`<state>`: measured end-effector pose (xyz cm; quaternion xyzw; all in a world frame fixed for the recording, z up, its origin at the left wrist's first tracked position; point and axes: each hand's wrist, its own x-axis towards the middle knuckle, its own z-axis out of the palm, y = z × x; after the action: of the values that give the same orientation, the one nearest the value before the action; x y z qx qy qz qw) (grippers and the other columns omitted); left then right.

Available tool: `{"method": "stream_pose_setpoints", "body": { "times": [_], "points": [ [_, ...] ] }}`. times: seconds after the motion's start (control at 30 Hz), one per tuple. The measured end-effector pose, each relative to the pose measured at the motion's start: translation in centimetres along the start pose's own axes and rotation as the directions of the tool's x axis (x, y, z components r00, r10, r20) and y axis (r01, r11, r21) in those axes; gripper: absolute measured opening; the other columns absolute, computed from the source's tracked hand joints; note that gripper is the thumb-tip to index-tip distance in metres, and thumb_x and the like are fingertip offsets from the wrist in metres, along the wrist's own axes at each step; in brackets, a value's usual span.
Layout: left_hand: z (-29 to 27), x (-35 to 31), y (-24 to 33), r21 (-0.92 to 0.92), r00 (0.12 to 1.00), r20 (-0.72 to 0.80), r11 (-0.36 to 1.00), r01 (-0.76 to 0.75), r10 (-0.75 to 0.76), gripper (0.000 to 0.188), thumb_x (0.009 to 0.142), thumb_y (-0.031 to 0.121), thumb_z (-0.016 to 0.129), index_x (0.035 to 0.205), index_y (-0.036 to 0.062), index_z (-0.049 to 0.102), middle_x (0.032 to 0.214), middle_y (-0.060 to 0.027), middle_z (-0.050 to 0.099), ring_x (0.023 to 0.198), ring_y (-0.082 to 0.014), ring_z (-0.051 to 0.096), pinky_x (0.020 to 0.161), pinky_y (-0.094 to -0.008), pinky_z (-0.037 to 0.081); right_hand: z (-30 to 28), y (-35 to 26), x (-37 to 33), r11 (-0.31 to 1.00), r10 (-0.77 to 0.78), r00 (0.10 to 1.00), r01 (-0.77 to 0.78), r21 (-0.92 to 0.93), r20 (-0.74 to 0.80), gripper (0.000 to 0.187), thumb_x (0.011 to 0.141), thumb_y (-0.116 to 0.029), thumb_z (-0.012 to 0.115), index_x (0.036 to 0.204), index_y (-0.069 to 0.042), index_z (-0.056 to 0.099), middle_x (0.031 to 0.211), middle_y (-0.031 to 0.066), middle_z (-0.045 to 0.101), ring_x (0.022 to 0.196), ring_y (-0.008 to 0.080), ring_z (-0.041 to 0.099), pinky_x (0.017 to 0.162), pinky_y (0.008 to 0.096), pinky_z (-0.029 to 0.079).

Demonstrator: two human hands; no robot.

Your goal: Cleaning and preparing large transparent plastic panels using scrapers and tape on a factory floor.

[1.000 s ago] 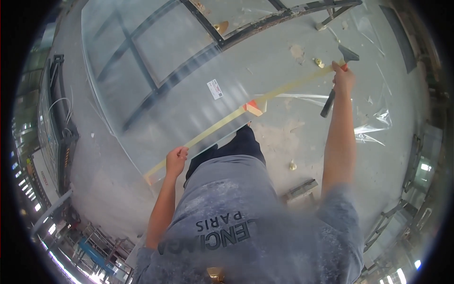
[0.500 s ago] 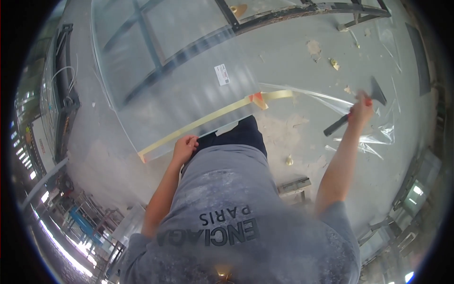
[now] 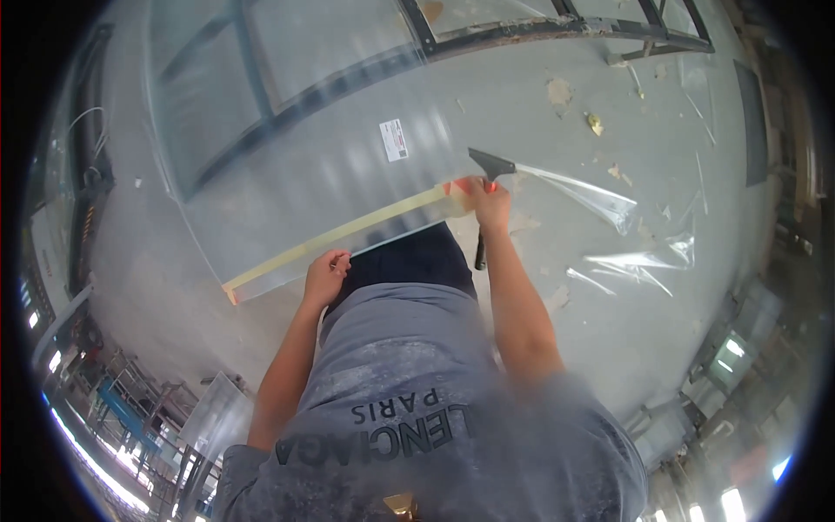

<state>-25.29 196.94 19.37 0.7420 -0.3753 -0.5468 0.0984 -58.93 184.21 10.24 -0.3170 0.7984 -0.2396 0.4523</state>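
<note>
A large clear sheet (image 3: 296, 191) lies before me, with a strip of pale yellow tape (image 3: 348, 228) along its near edge and a white label (image 3: 394, 140) on top. My right hand (image 3: 491, 205) is closed round a squeegee (image 3: 492, 163) with a dark wedge-shaped blade, a black handle and a touch of red. It is at the tape's right end, beside a red-orange tab (image 3: 454, 186). Whether the fingers also touch the tape, I cannot tell. My left hand (image 3: 327, 277) is by the sheet's near edge, fingers curled together; anything in them is hidden.
A dark metal frame (image 3: 522, 35) shows beneath and beyond the sheet. Crumpled clear film (image 3: 644, 261) lies on the floor at right, with a yellowish scrap (image 3: 595, 123) farther off. Racks and a blue object (image 3: 130, 402) stand at lower left.
My right hand has swung left with the squeegee, from over the floor to the tape's right end. The tape's loose end no longer sticks out to the right. My left hand stays by the edge.
</note>
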Motion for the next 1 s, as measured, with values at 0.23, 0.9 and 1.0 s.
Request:
{"method": "stream_pose_setpoints", "body": {
  "times": [0.23,0.9,1.0],
  "points": [
    [6.7,-0.8,-1.4,-0.016,0.974,0.224,1.0,0.026,-0.022,0.029,0.098,0.028,0.058,0.105,0.0031,0.071,0.082,-0.0089,0.072,0.074,-0.0173,0.067,0.072,-0.0306,0.052,-2.2,-0.7,1.6,0.959,0.18,0.945,-0.23,0.164,0.272,0.03,0.09,-0.034,0.073,0.082,-0.005,0.068,0.066,-0.0013,0.058,0.051,0.0078,0.049,0.044,0.0264,0.036],
    [29.5,13.2,11.1,-0.76,0.91,0.186,-0.532,0.373,0.371,0.057,0.098,0.049,0.054,0.13,0.0014,0.055,0.115,-0.0159,0.066,0.1,-0.0335,0.067,0.085,-0.0439,0.055,-6.7,4.3,19.7,0.943,0.251,0.931,-0.173,-0.286,0.266,0.047,0.078,-0.039,0.081,0.097,0.0,0.064,0.068,0.0024,0.054,0.051,0.0119,0.052,0.045,0.0278,0.044],
    [29.8,15.3,11.9,-0.789,0.814,0.051,-0.477,0.388,0.578,0.067,0.095,0.055,0.056,0.125,-0.0044,0.058,0.102,-0.0158,0.069,0.089,-0.0321,0.07,0.076,-0.0408,0.06,-7.0,4.5,19.9,0.915,0.284,0.917,-0.171,-0.365,0.282,0.043,0.078,-0.037,0.081,0.095,-0.001,0.064,0.07,0.0018,0.054,0.052,0.011,0.051,0.044,0.0268,0.043]
  ]
}}
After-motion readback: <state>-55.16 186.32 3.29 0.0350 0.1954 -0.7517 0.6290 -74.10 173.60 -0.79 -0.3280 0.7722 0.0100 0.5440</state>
